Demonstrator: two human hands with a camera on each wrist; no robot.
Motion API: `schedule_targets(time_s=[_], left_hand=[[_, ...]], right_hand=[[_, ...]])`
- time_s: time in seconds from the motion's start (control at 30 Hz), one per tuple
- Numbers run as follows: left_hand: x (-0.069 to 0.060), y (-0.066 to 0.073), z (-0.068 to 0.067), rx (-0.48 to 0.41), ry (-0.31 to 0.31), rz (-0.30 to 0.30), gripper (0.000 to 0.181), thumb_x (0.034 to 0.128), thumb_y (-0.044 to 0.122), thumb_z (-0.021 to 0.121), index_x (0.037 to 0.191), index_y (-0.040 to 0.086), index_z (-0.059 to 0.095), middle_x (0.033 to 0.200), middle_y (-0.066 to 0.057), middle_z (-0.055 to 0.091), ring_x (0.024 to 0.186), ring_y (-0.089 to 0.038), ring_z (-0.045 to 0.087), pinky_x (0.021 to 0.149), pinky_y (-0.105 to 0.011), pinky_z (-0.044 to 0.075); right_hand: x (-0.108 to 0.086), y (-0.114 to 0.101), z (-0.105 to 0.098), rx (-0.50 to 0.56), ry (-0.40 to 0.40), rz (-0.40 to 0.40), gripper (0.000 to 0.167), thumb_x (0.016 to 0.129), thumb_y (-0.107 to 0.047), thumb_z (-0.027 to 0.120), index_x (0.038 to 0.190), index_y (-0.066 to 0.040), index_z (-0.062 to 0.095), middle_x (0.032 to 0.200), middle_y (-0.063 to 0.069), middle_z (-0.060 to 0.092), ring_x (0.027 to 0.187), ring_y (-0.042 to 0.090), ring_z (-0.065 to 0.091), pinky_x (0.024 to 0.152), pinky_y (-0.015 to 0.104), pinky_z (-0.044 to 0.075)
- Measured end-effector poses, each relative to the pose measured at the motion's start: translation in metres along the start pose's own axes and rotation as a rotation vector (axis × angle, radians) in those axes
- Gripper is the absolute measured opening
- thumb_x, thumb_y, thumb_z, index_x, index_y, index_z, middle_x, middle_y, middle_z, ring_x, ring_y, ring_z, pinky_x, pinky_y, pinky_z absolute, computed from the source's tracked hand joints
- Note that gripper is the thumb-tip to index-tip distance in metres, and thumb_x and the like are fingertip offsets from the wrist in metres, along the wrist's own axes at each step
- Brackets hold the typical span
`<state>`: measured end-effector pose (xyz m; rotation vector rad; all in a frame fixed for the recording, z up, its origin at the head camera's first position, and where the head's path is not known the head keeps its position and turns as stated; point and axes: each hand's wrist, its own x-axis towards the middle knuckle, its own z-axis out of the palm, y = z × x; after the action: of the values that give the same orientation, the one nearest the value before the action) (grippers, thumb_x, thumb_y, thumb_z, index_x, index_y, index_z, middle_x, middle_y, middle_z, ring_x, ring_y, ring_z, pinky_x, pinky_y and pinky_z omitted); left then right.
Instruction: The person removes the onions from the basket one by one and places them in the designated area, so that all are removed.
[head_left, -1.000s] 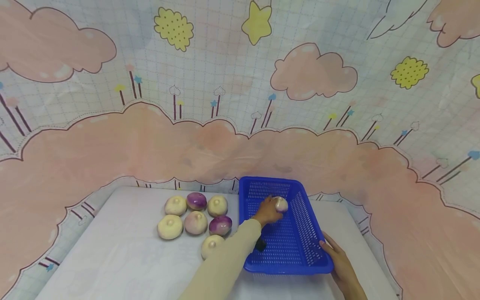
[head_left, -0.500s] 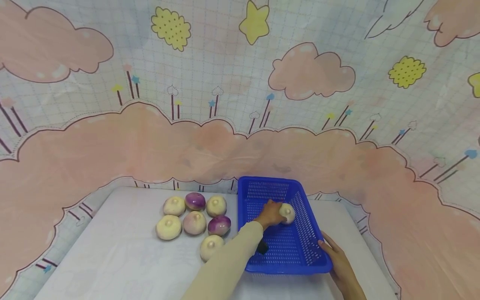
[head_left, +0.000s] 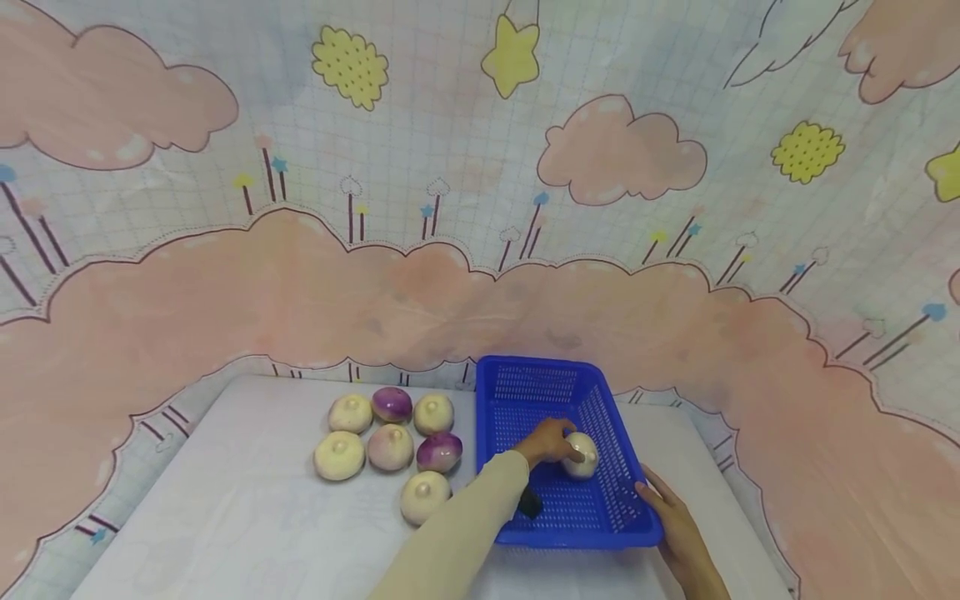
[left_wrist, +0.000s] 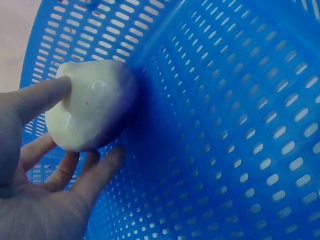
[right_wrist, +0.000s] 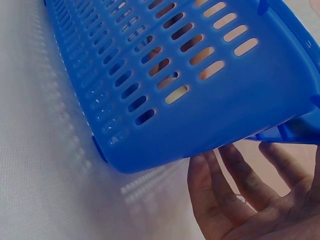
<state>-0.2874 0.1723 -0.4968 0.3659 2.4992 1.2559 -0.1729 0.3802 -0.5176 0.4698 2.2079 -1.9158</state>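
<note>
A cream-white turnip with purple on its underside is inside the blue plastic basket, by its right wall. My left hand holds it; in the left wrist view the thumb presses the pale top of the turnip and the other fingers lie below. My right hand grips the basket's rim at the right front corner. In the right wrist view, fingers touch the basket's outer wall, while the thumb there is hard to see.
Left of the basket, several turnips lie on the white table: cream ones such as the front turnip, and two purple ones, including the back purple turnip. A cartoon-printed cloth hangs behind the table.
Within the basket, the turnip has moved toward the right wall and nearer to me, with my left hand on it. My right hand has kept its place on the rim.
</note>
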Motion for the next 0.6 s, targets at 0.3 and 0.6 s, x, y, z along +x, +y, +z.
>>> schedule_targets(time_s=[0.3, 0.6], left_hand=[[-0.008, 0.001, 0.002, -0.048, -0.030, 0.003, 0.055, 0.0765, 0.016, 0.083, 0.126, 0.014, 0.058, 0.116, -0.010, 0.066, 0.103, -0.027, 0.064, 0.091, -0.041, 0.055], [-0.012, 0.003, -0.010, -0.097, 0.016, 0.122, 0.057, 0.0773, 0.021, 0.082, 0.128, 0.014, 0.058, 0.121, -0.010, 0.064, 0.104, -0.027, 0.064, 0.085, -0.039, 0.057]], right_hand=[[-0.001, 0.002, 0.002, -0.010, 0.006, -0.002, 0.085, 0.092, -0.054, 0.058, 0.158, -0.018, 0.019, 0.161, 0.022, 0.024, 0.142, 0.045, 0.035, 0.113, 0.054, 0.038], [-0.001, -0.001, 0.000, -0.028, 0.019, 0.003, 0.084, 0.092, -0.056, 0.058, 0.158, -0.018, 0.021, 0.159, 0.022, 0.028, 0.135, 0.036, 0.048, 0.109, 0.048, 0.045]])
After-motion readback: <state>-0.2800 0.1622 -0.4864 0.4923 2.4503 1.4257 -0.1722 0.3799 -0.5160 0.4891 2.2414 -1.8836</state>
